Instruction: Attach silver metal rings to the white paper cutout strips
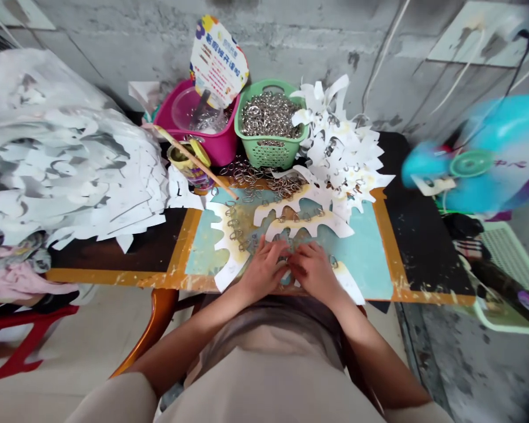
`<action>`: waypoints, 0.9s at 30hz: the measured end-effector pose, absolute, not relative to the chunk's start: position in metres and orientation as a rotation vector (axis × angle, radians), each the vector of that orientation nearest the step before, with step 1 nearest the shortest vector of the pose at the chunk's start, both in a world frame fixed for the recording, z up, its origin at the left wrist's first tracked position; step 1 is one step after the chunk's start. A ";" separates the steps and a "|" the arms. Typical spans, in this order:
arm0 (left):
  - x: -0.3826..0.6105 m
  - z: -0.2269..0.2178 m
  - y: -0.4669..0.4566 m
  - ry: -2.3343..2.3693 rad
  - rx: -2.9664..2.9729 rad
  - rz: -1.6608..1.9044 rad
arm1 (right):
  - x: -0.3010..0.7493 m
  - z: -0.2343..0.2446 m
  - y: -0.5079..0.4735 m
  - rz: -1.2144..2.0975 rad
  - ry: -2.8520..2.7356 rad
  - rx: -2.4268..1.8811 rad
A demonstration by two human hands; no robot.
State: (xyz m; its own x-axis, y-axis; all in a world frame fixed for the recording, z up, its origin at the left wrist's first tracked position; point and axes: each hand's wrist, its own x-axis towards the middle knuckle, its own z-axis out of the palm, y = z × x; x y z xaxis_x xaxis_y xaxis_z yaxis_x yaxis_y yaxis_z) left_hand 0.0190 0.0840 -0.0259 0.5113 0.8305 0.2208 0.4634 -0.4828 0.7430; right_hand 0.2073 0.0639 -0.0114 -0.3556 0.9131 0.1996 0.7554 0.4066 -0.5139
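Left hand (pixel 267 265) and right hand (pixel 316 271) low over blue mat (pixel 374 258). Fingers curled, tips close together; cannot tell how far parted or what they grip. White paper strip (pixel 226 271) just left, with metal rings (pixel 234 223) along it. Green basket (pixel 271 157) of rings behind.

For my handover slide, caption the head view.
Left hand and right hand close together among white cutouts, a green basket of metal rings beyond.
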 end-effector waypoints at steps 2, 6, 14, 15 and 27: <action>0.021 -0.030 0.091 1.049 2.146 0.746 | 0.205 -0.014 0.062 0.377 -2.263 -1.424; 0.019 -0.030 0.091 1.045 2.200 0.691 | 0.199 -0.022 0.052 0.222 -2.235 -1.448; 0.014 -0.026 0.085 1.032 2.293 0.748 | 0.220 -0.011 0.038 0.436 -2.167 -1.387; 0.014 -0.027 0.084 1.055 2.323 0.764 | 0.223 -0.008 0.041 0.436 -2.187 -1.392; 0.013 -0.028 0.083 1.008 2.620 0.856 | 0.206 -0.024 0.041 -0.029 -2.389 -1.287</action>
